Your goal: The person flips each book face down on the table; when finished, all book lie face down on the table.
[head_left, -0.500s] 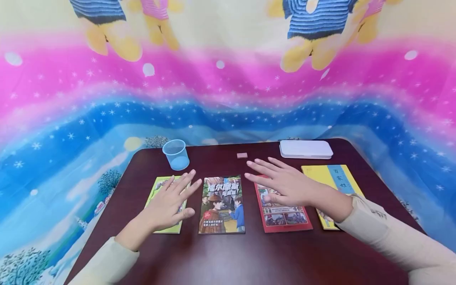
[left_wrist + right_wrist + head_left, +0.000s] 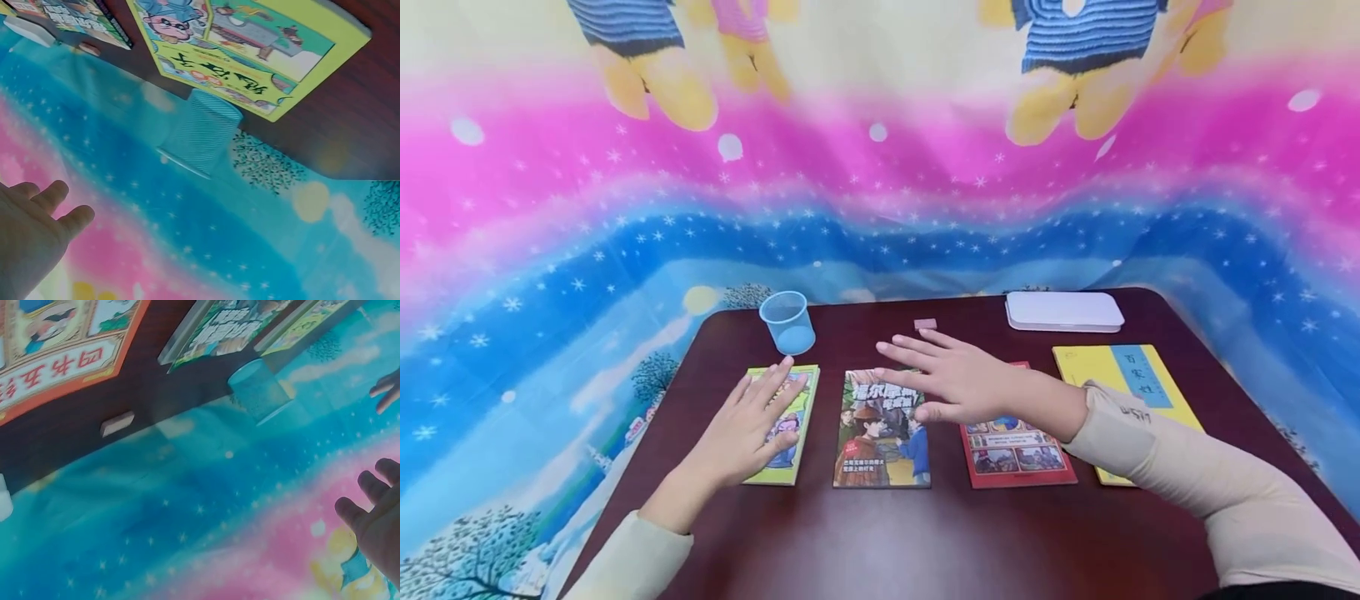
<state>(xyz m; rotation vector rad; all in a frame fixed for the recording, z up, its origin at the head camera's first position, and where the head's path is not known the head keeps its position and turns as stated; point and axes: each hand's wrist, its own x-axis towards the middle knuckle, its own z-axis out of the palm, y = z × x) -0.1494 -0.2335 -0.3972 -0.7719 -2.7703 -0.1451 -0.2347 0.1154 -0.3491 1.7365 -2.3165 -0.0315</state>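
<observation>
My left hand (image 2: 737, 429), fingers straight and spread, is over the left part of a green-bordered comic book (image 2: 805, 408) in the head view. My right hand (image 2: 951, 377) also has its fingers extended, and they overlap the top corner of a dark-covered detective book (image 2: 880, 450). Behind that hand a red book (image 2: 1022, 462) is partly hidden. Farther right, my right sleeve crosses a yellow book (image 2: 1082, 367) with a blue title strip. Neither hand holds anything; the left wrist view shows the left fingers (image 2: 78, 219) held apart from the books.
At the back left of the dark wooden table (image 2: 865, 542) stands a light blue mesh cup (image 2: 788, 325). A small pink eraser (image 2: 925, 323) lies at the back middle. A white case (image 2: 1063, 312) sits at the back right. A colourful printed cloth (image 2: 880, 208) hangs behind.
My right hand has moved left, from over the red book toward the detective book. The left hand sits slightly farther left of the green book, uncovering more of it. The head view has shifted slightly.
</observation>
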